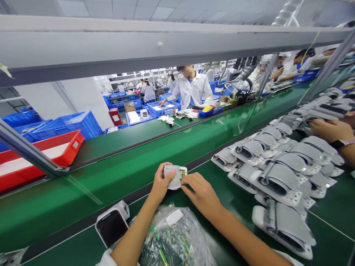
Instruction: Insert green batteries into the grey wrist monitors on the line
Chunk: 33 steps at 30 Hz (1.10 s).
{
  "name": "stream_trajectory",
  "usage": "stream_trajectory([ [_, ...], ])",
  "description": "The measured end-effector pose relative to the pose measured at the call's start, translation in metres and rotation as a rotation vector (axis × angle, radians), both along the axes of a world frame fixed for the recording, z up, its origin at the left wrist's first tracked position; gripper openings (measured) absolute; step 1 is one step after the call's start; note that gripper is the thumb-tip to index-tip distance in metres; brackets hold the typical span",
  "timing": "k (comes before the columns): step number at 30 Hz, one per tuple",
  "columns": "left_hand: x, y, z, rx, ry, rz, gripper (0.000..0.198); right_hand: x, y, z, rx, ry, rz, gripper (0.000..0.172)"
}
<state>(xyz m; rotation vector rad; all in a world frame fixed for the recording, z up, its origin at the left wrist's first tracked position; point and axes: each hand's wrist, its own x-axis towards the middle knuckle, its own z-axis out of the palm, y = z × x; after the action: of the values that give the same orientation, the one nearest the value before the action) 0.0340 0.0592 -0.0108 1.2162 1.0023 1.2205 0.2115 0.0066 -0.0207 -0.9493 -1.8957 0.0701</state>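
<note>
My left hand [164,181] is closed around a white wrist blood pressure monitor [183,170] with its grey cuff [174,181] facing me. Green and yellow shows inside the monitor's opening at its right end. At that end, my right hand [196,187] has its thumb and forefinger pinched together against the edge; whatever is between the fingertips is too small to make out. Below my hands lies a clear plastic bag [191,232] with several green batteries [163,255] in it. Another monitor [112,226], its dark screen up, rests beside my left forearm.
Several cuffed monitors [283,225] are piled at right, where another person's hand [332,131] reaches in. A green conveyor belt [116,166] runs across beyond my hands. A red tray [65,149] stands at far left. A co-worker [191,88] stands across the line, below a grey overhead beam [155,46].
</note>
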Motion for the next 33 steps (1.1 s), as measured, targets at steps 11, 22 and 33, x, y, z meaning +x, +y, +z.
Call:
stream_trajectory([
  [11, 0.001, -0.001, 0.005, 0.015, 0.031, -0.008, 0.064, 0.004, 0.002, 0.002, -0.044, -0.061, 0.105, 0.012],
  [22, -0.001, -0.003, 0.007, 0.039, 0.080, -0.075, 0.058, -0.001, 0.005, -0.011, -0.660, 0.518, 0.162, 0.059],
  [33, 0.003, -0.006, 0.014, 0.002, 0.050, -0.033, 0.064, -0.008, -0.001, 0.002, -0.444, 0.319, -0.006, 0.048],
])
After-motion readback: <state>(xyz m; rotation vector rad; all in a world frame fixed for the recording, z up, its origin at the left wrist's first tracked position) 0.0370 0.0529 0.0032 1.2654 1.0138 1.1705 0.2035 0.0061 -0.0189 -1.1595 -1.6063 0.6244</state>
